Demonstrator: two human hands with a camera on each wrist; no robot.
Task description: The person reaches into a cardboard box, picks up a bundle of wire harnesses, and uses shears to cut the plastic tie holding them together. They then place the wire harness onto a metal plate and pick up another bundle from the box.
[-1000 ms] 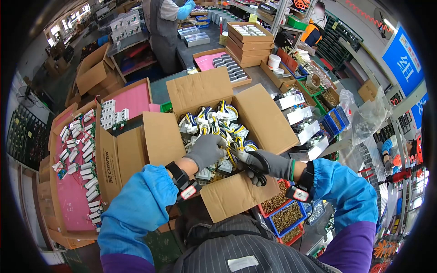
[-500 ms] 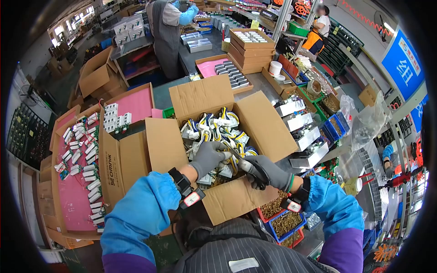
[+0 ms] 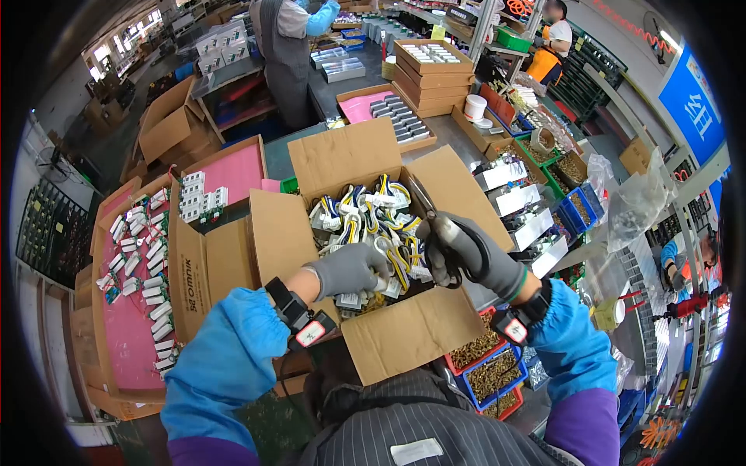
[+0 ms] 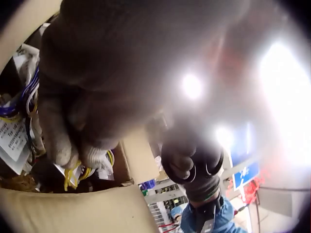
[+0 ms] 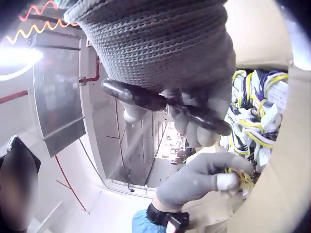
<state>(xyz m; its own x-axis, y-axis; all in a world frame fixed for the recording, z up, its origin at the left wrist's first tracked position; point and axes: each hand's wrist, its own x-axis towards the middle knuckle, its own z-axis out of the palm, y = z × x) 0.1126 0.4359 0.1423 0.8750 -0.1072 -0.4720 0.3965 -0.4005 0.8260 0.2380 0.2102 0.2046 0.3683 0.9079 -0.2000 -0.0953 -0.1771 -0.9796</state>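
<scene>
The grey-gloved left hand (image 3: 348, 269) pinches thin yellow wires (image 5: 243, 179) between thumb and fingers; white, blue and yellow cable bundles (image 3: 365, 213) lie beyond those fingertips. An open brown cardboard box (image 3: 412, 335) surrounds them. The grey-gloved right hand (image 3: 486, 260) curls its fingers round black-handled metal scissors (image 5: 133, 94), blades extending past its fingertips.

Layout about box (image 3: 412, 338).
In it, units (image 3: 370, 206); at left, tray (image 3: 130, 342); at right, cases (image 3: 513, 200); behind, stacked trays (image 3: 437, 101); before, to right, bins (image 3: 504, 394).
</scene>
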